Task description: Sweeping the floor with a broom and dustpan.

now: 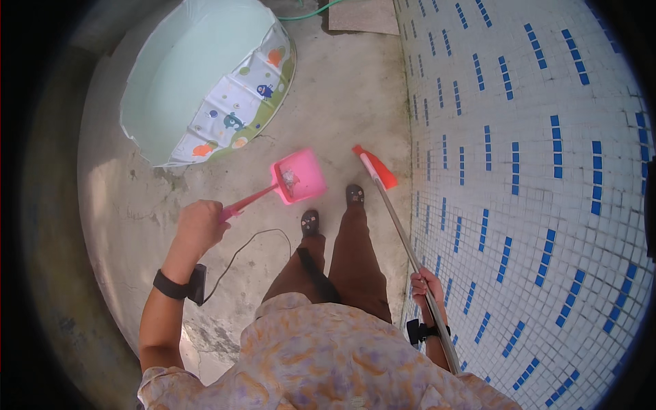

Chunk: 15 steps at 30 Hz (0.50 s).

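Note:
My left hand (200, 225) is closed around the handle of a pink long-handled dustpan (310, 174). Some pale, crumpled debris (288, 179) lies in the pan, towards its handle side. With my right hand (428, 287) I grip the metal pole of a broom (401, 233). The broom's red bristles (379, 168) are at the floor, right of the dustpan and apart from it, close to the tiled wall. Both tools are in front of my feet, which wear dark clogs (354, 195).
A round pool (205, 123) with cartoon prints and pale water stands ahead on the left. Along the right rises a white wall (523, 215) with blue tile strips. A green hose (310, 14) and a flat slab (364, 16) lie on the concrete floor (348, 92) ahead. A cable (233, 259) hangs from my left wrist.

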### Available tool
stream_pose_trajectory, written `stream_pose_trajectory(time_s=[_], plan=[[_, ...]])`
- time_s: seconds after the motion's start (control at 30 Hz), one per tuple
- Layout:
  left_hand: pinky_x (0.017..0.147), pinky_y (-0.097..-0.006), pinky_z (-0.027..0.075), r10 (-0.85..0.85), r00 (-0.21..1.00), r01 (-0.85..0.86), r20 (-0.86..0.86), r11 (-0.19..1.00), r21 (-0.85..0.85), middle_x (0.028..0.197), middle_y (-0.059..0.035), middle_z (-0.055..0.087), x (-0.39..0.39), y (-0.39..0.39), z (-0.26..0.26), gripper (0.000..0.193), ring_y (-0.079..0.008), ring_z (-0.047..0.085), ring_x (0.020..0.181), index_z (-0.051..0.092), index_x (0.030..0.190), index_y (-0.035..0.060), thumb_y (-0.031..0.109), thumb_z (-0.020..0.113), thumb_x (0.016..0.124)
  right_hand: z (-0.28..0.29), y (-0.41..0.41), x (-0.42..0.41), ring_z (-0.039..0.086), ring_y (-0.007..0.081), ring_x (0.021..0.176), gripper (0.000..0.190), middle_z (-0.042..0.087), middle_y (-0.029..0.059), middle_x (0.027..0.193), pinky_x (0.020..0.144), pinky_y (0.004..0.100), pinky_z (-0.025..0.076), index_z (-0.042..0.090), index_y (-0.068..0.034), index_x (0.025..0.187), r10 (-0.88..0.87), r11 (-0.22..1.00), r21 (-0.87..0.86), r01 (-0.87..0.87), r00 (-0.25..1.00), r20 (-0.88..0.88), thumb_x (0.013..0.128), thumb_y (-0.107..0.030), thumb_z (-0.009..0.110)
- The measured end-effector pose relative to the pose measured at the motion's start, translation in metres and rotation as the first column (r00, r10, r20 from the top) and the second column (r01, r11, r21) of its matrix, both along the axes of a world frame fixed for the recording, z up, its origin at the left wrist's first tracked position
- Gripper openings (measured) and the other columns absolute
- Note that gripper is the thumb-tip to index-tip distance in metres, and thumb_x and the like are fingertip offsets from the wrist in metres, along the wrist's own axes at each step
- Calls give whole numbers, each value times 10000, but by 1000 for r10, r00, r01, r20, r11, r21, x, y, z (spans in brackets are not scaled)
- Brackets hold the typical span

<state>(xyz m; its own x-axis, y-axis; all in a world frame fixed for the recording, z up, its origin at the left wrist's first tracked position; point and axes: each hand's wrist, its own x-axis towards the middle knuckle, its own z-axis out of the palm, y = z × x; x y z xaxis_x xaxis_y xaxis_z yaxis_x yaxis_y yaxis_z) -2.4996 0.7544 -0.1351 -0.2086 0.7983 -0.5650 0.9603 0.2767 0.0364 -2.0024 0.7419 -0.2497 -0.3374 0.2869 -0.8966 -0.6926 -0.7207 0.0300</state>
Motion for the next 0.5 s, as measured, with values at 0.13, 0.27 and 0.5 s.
stream_pose_trajectory(time_s=[0.13, 0.27, 0.5], plan=[[614, -378, 455, -6, 1000, 6, -2, 999, 44, 670, -116, 578, -21, -1, -10, 205, -288, 574, 687, 599, 700, 58, 214, 695, 608, 15, -28, -50, 376, 69, 414, 122, 430, 56, 661, 332, 167, 340, 404, -45, 913, -182, 978, -142, 154, 960, -212, 881, -164, 403], [619, -374, 458, 19, 1000, -18, -19, 999, 41, 686, -112, 580, -39, -1, -14, 197, -282, 575, 699, 602, 693, 61, 212, 689, 601, 48, -18, -74, 368, 50, 410, 283, 426, 50, 678, 324, 153, 341, 387, 12, 1111, 207, 976, 88, -199, 973, -100, 862, -122, 391], [620, -376, 456, 26, 999, -24, -25, 997, 69, 702, -111, 585, -36, -6, -18, 194, -284, 576, 719, 605, 690, 60, 214, 677, 598, 93, 23, -84, 395, 60, 407, 468, 477, 69, 662, 304, 160, 319, 310, -2, 1249, 516, 778, 192, -598, 783, 347, 794, -62, 401]])
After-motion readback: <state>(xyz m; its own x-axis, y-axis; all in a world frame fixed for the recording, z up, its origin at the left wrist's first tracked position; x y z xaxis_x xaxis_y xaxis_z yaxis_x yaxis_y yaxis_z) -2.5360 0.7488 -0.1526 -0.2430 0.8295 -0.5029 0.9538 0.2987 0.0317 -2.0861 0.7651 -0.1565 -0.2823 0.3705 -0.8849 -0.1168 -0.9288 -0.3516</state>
